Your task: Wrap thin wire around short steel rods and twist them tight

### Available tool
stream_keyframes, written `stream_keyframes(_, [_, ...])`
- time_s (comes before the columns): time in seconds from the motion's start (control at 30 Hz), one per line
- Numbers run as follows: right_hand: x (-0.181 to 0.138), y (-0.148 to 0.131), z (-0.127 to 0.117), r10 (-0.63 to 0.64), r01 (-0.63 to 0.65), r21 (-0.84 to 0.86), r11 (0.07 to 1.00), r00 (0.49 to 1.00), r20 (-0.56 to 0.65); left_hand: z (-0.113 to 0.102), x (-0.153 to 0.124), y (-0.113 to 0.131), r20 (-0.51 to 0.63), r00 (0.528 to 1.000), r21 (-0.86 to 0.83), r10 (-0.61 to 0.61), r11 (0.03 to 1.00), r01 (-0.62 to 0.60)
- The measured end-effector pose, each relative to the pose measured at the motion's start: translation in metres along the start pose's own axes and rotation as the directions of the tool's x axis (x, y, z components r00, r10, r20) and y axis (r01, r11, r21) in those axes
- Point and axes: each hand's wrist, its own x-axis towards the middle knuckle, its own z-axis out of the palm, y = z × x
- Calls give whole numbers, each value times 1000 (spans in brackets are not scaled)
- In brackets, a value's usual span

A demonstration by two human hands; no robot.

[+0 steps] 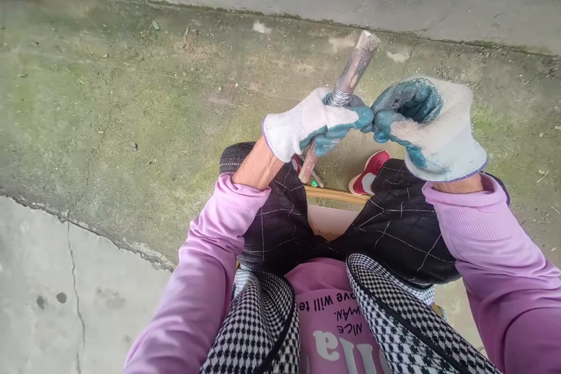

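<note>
- Short, round, greyish-brown wooden stick (357, 64), held above the ground between the knees, slanting from one o'clock at its top to seven o'clock at its lower end.
- Silvery thin metal wire coil (339, 97), wound around the stick just above the left grip; if tension is lost, its turns could loosen or slide along the wood.
- Left hand (324, 123), in a white knit glove with a teal coating, is wrapped around the stick; a slack grip could let the stick twist.
- Right hand (432, 123), similarly gloved, lies at three o'clock from the left, its fingers curled and closed to the thumb, fingertips meeting the left's; whether it pinches any wire I cannot tell. A wire end there could snag the glove or prick a finger.
- Mossy grey-green concrete ground (131, 99), below; a dropped stick could land near the red-and-white shoe (370, 174) at five o'clock.
</note>
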Motion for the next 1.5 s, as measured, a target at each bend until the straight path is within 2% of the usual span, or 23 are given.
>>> stream_keyframes(0.13, [-1,5,-1,-46,46,-33,998,999,-15,-1,0,4,15,998,153,54,987,-56])
stream_keyframes(0.2, [-2,8,-2,-47,42,-104,994,998,-48,1,1,6,-29,984,304,174,940,-157])
stream_keyframes(0.27, [-1,15,-1,-65,47,-182,982,993,-97,4,2,4,-116,937,521,329,823,-225])
stream_keyframes(0.37, [6,26,2,-18,2,-131,991,992,-125,11,5,-4,-219,850,751,480,639,-167])
stream_keyframes(0.47, [13,28,8,110,-107,48,993,991,-73,20,8,-11,-313,809,788,497,612,-71])
stream_keyframes(0.57, [11,20,15,126,-119,62,991,986,-107,27,10,-7,-403,805,721,435,693,-13])
stream_keyframes(0.67, [2,16,17,9,-21,-54,998,978,-209,28,9,0,-411,885,449,218,894,-12])
stream_keyframes(0.73, [-4,17,14,-79,40,-180,983,974,-212,24,8,3,-359,927,245,108,969,-19])
stream_keyframes(0.87, [-14,18,4,-213,139,-424,895,968,-132,15,3,2,-293,954,65,57,997,-40])
stream_keyframes(1.0, [-16,14,-4,-391,279,-664,693,920,-20,13,0,1,-283,959,-1,36,999,-38])
stream_keyframes(1.07, [-16,13,-8,-419,309,-741,596,907,41,13,-1,2,-283,958,-22,32,999,-40])
stream_keyframes(1.13, [-15,14,-10,-408,310,-758,574,911,64,13,-1,2,-277,960,-48,32,998,-47])
stream_keyframes(1.23, [-16,13,-9,-385,284,-710,644,923,20,15,-3,5,-294,955,-67,27,997,-49])
stream_keyframes(1.37, [-15,10,4,-354,263,-467,845,928,-118,25,-5,12,-370,928,25,38,999,-32])
stream_keyframes(1.43, [-12,7,10,-244,188,-260,947,949,-201,28,-5,14,-413,907,141,84,990,-28])
stream_keyframes(1.5, [-7,3,12,-52,43,-45,998,975,-214,28,-5,12,-413,893,332,180,943,-37])
